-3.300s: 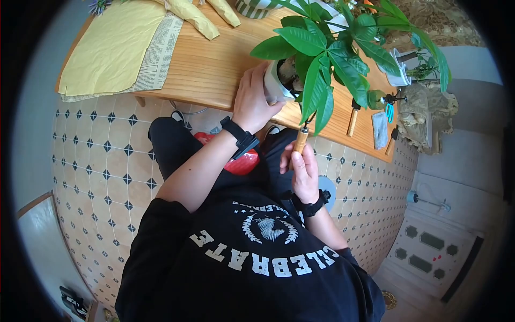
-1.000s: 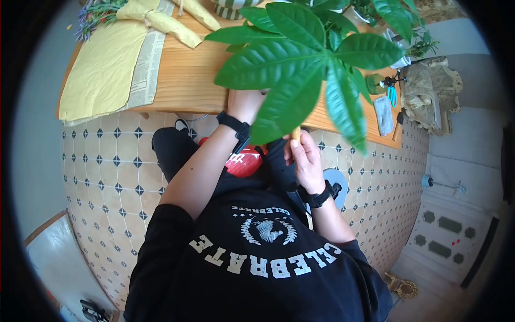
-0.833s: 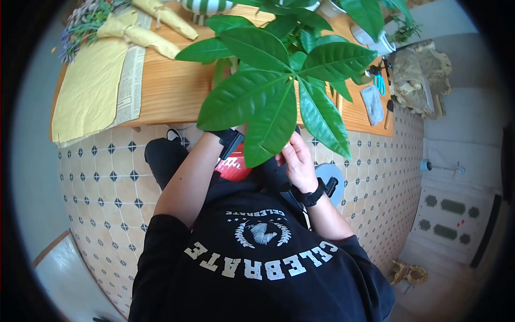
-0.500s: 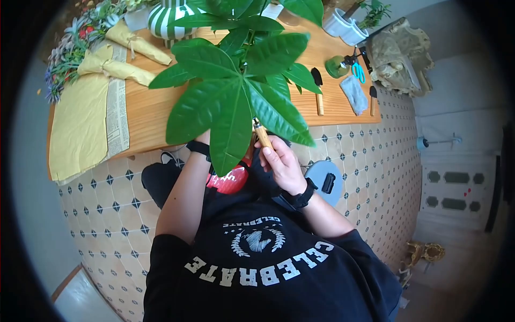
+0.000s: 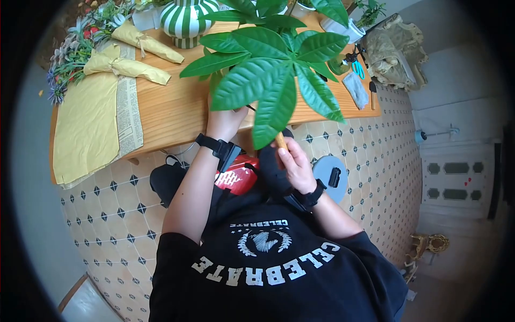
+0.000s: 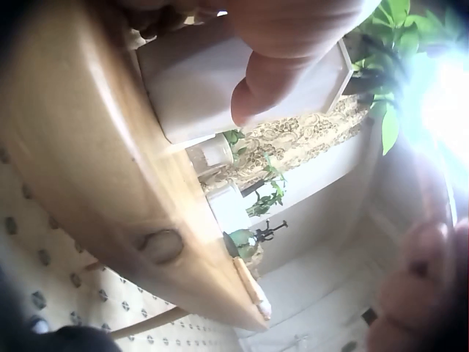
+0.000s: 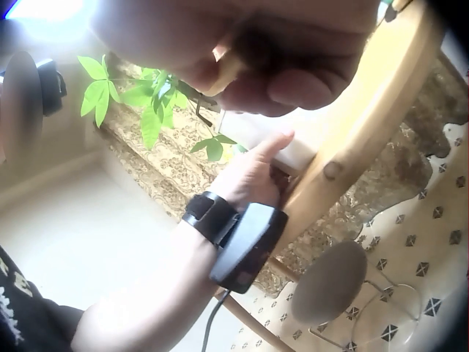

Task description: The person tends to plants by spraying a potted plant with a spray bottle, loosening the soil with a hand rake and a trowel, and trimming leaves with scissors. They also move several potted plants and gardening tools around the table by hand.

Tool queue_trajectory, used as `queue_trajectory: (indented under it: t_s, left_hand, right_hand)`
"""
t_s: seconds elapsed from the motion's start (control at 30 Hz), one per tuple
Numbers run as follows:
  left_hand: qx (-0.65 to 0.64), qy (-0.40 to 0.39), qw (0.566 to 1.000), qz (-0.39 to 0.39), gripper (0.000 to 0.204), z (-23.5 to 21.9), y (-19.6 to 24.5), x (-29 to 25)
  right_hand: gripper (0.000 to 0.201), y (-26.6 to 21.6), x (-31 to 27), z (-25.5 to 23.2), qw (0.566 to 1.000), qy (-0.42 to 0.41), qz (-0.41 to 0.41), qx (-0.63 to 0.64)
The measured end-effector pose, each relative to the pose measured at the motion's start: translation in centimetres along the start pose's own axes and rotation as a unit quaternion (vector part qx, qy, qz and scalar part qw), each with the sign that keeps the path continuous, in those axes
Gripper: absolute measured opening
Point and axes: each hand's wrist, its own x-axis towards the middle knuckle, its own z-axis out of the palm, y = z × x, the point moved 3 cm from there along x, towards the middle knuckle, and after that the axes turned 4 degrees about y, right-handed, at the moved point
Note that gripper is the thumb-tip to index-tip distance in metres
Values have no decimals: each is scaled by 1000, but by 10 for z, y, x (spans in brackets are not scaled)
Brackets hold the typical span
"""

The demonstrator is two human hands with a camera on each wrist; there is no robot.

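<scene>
Left hand (image 7: 249,176) on pot (image 6: 194,84), wrist views, leaves (image 5: 252,83) hiding it, head view

Head view: looks steeply down from above the black shirt (image 5: 268,263) onto the wooden table (image 5: 166,104), at moderate range, both hands included. Left wrist view: very near the white pot (image 6: 194,84), tilted, facing along the table toward the spray bottle (image 6: 243,238). Right wrist view: close behind the right hand (image 7: 271,59), facing the left hand (image 7: 253,176); both wrist views share the pot.
</scene>
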Motion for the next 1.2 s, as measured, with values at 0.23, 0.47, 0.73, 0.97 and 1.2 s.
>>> queue_trajectory:
  t_s: [0.23,0.47,0.73,0.97,1.2]
  left_hand:
    - [22,-4,1000,-19,78,1,-24,-7]
    - [55,3,998,-43,79,1,-24,-12]
    - [100,47,994,19,62,0,-12,-12]
    - [58,-7,998,-34,82,3,-23,-10]
    - [44,-31,997,-63,78,9,-41,-14]
  right_hand:
    - [17,11,-29,-11,995,92,29,-11]
    - [18,-1,2,-64,964,264,14,-23]
    - [35,38,100,-223,900,397,116,-141]
    - [40,76,136,-255,872,382,185,-244]
    - [46,98,150,-262,865,333,142,-346]
